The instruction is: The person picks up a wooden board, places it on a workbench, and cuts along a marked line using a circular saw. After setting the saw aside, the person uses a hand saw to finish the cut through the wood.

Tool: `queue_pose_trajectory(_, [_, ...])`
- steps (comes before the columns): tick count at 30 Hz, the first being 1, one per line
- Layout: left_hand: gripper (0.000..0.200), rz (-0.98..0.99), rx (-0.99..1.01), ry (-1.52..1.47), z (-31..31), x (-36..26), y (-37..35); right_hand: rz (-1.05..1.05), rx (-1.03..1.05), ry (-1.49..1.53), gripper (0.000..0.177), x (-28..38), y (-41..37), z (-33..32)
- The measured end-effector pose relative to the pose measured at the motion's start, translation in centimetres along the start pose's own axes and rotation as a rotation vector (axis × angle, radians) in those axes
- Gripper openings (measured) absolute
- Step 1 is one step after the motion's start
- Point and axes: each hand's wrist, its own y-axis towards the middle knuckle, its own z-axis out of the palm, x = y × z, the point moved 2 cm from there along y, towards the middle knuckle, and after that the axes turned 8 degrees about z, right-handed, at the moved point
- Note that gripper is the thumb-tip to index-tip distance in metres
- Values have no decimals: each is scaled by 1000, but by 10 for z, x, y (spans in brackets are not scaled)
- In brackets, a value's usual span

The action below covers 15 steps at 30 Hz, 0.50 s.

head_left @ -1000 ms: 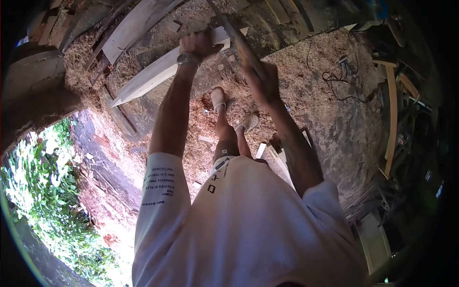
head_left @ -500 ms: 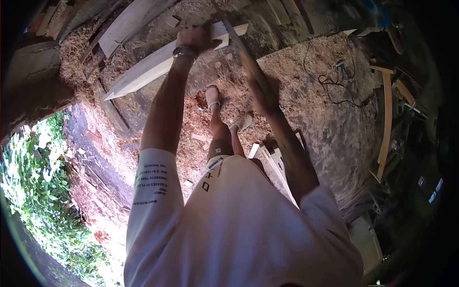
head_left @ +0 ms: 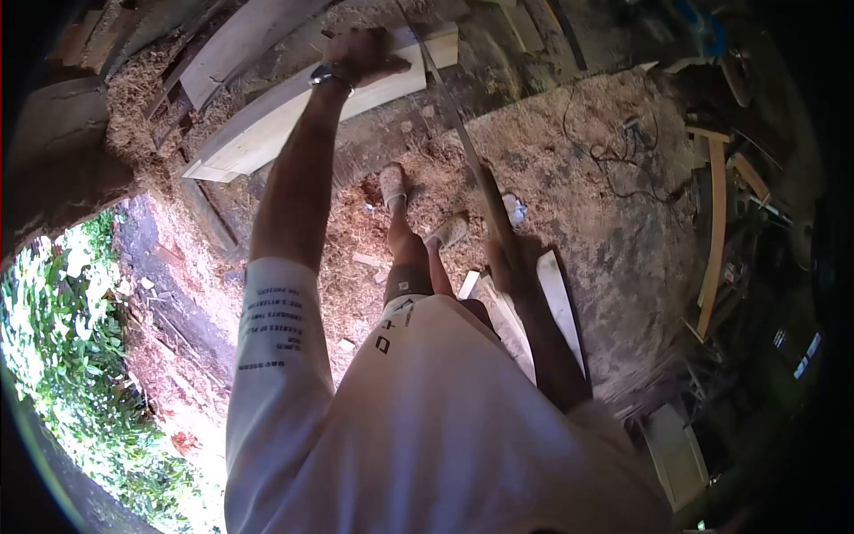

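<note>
A pale wooden board (head_left: 267,133) runs slantwise across the upper left, over another dark surface. My left hand (head_left: 360,55), with a watch on the wrist, presses on the board near its right end, the thumb stretched out along it. My right hand (head_left: 514,260) is closed round the near end of a long handsaw (head_left: 471,151). The saw's thin blade crosses the board just right of my left hand, and its far end reaches past the board at the top.
Sawdust and wood scraps cover the ground (head_left: 356,240) around my feet. A dark cable (head_left: 623,156) lies at the right, near a long bent wood strip (head_left: 714,231). Pale planks (head_left: 559,307) lie beside my right forearm. Green leaves fill the lower left.
My right hand has drawn the saw back toward my body, so more blade shows. My left hand stays on the board, which appears slightly shifted and shows more of its face.
</note>
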Motion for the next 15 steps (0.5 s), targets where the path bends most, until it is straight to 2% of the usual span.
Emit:
queue_pose_trajectory(1, [69, 13, -17, 7, 2, -3, -2, 223, 20, 314, 35, 9, 25, 5])
queue_pose_trajectory(2, [68, 22, -40, 25, 2, -2, -4, 113, 1, 222, 37, 26, 66, 10])
queue_pose_trajectory(3, [68, 46, -86, 30, 17, 5, -2, 130, 8, 288, 34, 25, 95, 21])
queue_pose_trajectory(4, [67, 9, -66, 34, 19, 0, -9, -20, -21, 134, 23, 24, 121, 27])
queue_pose_trajectory(6, [64, -49, -57, 66, 5, -10, -9, -11, -27, 166, 21, 45, 145, 31])
queue_pose_trajectory(7, [63, 2, -110, 72, 11, -3, -5, 17, -14, 197, 22, 45, 145, 34])
queue_pose_trajectory(9, [63, -6, -57, 71, 2, -11, -6, 86, 58, 227, 24, 60, 137, 25])
queue_pose_trajectory(12, [64, -14, -16, 53, -10, -12, -6, 37, 47, 109, 27, 64, 98, 2])
queue_pose_trajectory(13, [65, 7, -4, 64, -8, -6, -2, 187, 123, 124, 23, 62, 64, -9])
queue_pose_trajectory(15, [66, 2, 12, 46, -10, -5, 2, -210, 65, -457, 15, 56, 5, -26])
